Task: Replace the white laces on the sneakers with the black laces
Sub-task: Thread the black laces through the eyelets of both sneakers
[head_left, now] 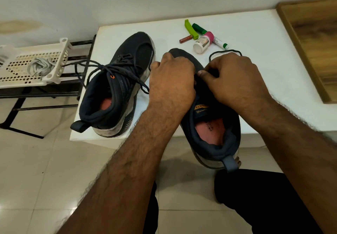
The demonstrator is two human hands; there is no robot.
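A: Head view, nearest first: the right sneaker (209,124) lies heel toward the person, toe pointing away, overhanging the white table (255,33).

B: The hands?

A: Left hand (171,80) and right hand (229,80) both curl over its eyelets, the right pinching the black lace (225,51), which loops away beyond it.

B: Farther off?

A: The left sneaker (116,87), black-laced already; white laces (41,66) in the basket (60,51).

Dark sneaker (116,80) black-laced on table; second sneaker (213,124) overhanging edge.

Left hand (171,77) and right hand (230,78) side by side, knuckles up, fingers curled down, forearms extended forward
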